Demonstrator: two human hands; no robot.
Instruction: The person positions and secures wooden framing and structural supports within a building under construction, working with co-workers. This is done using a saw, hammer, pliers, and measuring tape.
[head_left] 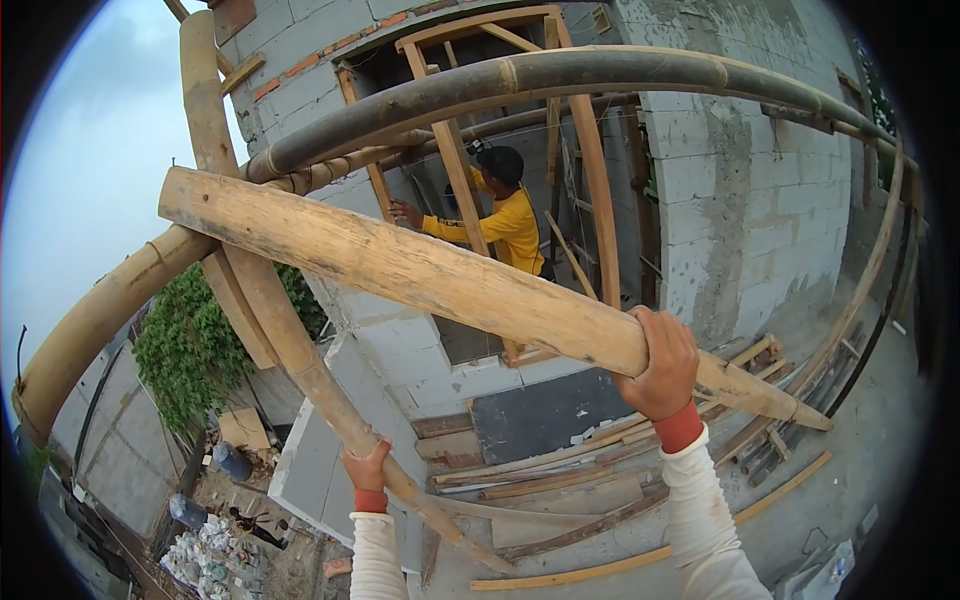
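Note:
My right hand is closed round the near part of a long, thick wooden plank that slants across the view from upper left. Past this hand, a pale tapering length of bamboo runs lower right; whether it joins the plank is hidden. My left hand is wrapped round a slanting bamboo pole, well below the plank's far end. That far end lies across the pole, near a thick horizontal bamboo pole. A short board sits alongside the slanting pole.
A dark bamboo rail arches across above the plank. Beyond it, a person in a yellow shirt stands by a wooden frame in a grey block wall. Lumber lies below; sacks are on the ground far down left.

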